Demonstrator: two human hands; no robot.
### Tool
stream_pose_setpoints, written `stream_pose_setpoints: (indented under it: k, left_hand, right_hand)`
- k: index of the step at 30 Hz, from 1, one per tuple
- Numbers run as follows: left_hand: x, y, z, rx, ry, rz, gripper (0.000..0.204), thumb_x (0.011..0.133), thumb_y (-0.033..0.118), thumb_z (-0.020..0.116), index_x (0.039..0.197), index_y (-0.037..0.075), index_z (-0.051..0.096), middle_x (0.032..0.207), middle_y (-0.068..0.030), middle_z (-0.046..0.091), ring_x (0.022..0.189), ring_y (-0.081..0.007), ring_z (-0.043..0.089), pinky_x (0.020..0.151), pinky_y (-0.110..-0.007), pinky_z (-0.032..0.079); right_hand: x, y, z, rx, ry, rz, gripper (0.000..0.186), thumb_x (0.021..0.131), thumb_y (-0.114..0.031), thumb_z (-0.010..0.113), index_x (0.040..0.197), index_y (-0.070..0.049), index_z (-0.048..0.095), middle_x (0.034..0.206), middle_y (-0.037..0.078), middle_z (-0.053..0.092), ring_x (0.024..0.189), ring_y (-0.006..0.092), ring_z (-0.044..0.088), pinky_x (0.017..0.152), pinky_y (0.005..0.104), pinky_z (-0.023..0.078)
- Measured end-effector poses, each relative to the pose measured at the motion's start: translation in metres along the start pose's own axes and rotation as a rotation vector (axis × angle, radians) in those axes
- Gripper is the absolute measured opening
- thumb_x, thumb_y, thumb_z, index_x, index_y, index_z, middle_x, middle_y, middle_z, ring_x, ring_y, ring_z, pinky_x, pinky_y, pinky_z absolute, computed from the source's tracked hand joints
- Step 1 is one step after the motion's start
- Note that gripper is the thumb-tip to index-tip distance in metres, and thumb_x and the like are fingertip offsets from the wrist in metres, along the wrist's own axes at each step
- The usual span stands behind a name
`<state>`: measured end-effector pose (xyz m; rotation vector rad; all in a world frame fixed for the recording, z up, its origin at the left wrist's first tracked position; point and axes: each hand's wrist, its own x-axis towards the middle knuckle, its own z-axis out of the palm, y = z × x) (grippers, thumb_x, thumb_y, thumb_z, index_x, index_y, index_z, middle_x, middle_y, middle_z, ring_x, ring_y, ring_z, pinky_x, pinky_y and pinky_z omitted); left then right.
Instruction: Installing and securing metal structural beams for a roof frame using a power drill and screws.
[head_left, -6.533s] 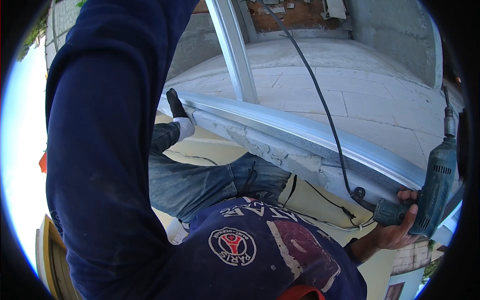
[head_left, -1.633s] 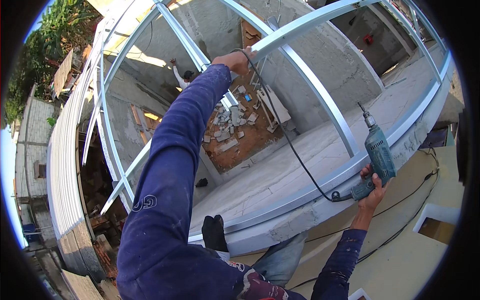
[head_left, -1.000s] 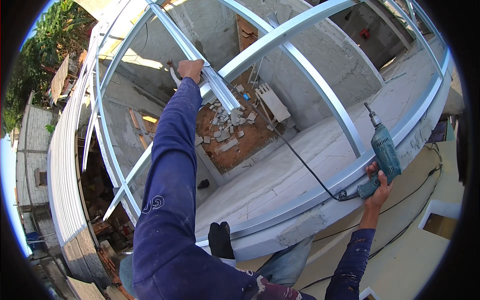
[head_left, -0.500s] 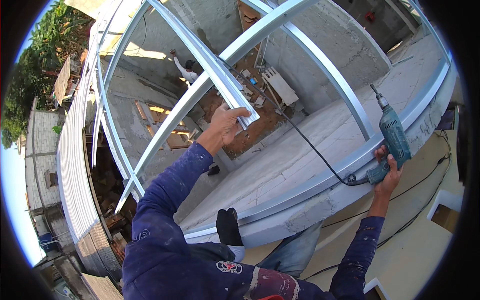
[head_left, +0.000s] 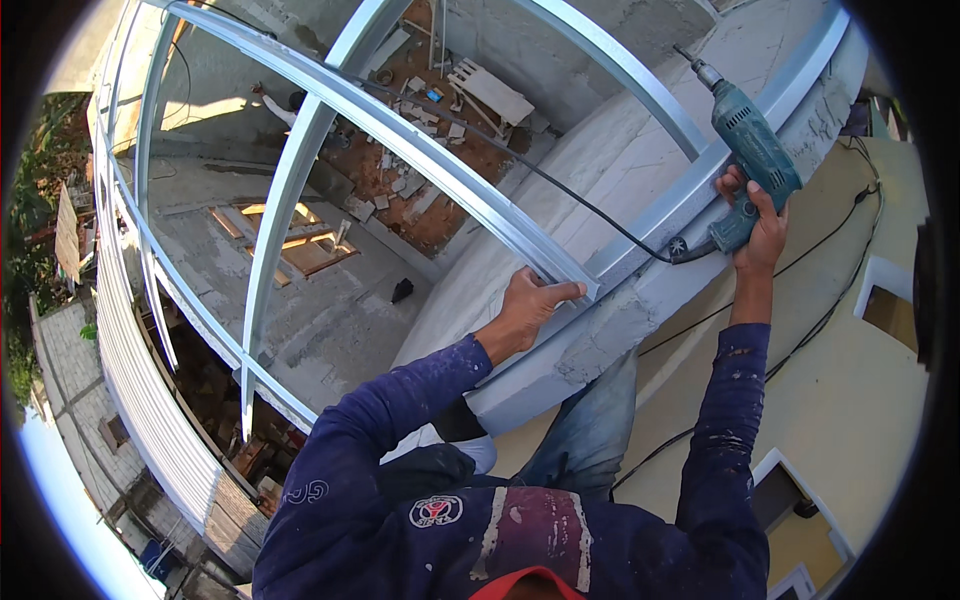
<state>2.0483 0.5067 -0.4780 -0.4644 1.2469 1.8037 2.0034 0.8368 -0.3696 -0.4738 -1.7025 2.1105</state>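
Note:
My left hand [head_left: 530, 308] is closed around the near end of a long silver metal channel [head_left: 440, 172], thumb on top. That end lies over the metal rail [head_left: 640, 232] along the top of the wall. The channel runs away to the upper left, across a metal beam [head_left: 287, 190]. In my right hand [head_left: 757, 225] is a teal power drill [head_left: 750, 140], held by its handle with the bit pointing up and away to the left. Its black cord [head_left: 590, 207] leaves the handle and stretches across the frame opening. Whether a finger presses the trigger is hidden.
Under the frame lies a deep room with rubble [head_left: 420, 190], wooden frames [head_left: 300, 245] and a person [head_left: 275, 108] far below. I straddle the concrete wall top [head_left: 620, 325]. A lower cream surface [head_left: 830, 300] with cables is at right, corrugated roofing [head_left: 165, 400] at left.
My left hand has drawn the channel's end toward me and right, from over the open room onto the wall rail. The drill stays in my right hand. The view has shifted.

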Motion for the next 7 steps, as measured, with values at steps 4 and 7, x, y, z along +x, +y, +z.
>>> stream_pose_setpoints:
  k: [4, 7]
  left_hand:
    - [-0.004, -0.008, -0.001, -0.111, -0.072, 0.002, 0.062, 0.078, 0.015, 0.086, 0.123, -0.007, 0.050, 0.114, -0.0173, 0.064, 0.107, -0.0243, 0.064, 0.105, -0.037, 0.045]
    - [-0.003, -0.010, -0.003, -0.090, -0.051, 0.039, 0.068, 0.079, 0.016, 0.086, 0.127, -0.008, 0.044, 0.118, -0.0188, 0.063, 0.114, -0.0252, 0.061, 0.111, -0.038, 0.040]
  right_hand:
    - [0.003, 0.013, 0.019, 0.034, 0.016, -0.025, 0.036, 0.088, 0.003, 0.061, 0.123, 0.006, 0.054, 0.104, 0.024, 0.068, 0.089, 0.0301, 0.072, 0.088, 0.0492, 0.061]
    - [0.006, 0.017, 0.019, 0.009, -0.062, -0.027, 0.038, 0.092, 0.000, 0.059, 0.128, 0.012, 0.052, 0.107, 0.025, 0.069, 0.092, 0.0314, 0.071, 0.091, 0.0484, 0.060]
